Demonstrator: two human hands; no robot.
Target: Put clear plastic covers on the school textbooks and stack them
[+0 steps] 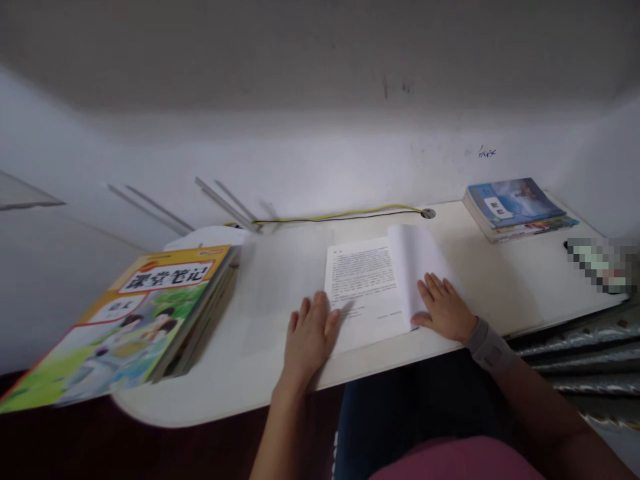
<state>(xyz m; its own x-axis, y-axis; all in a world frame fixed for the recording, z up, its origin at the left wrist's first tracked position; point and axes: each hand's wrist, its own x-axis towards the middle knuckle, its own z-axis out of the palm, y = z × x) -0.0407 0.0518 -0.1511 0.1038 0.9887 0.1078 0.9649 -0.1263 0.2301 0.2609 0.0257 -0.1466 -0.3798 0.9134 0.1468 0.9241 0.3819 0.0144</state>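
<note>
An open book (363,287) lies on the white desk (220,393), its left page printed with dark text. On its right side a blank white page (425,260) curves up along the fold. My left hand (311,333) rests at the lower left edge of the book, fingers spread and holding nothing. My right hand (447,308), with a grey band at the wrist, lies on the lower part of the blank page, fingers apart.
A stack of books (165,307) with a yellow and green cover stands at the left edge. Blue-covered books (520,203) lie at the back right, near a dark-edged, pixelated object (597,265). A yellow cable (345,213) runs along the wall.
</note>
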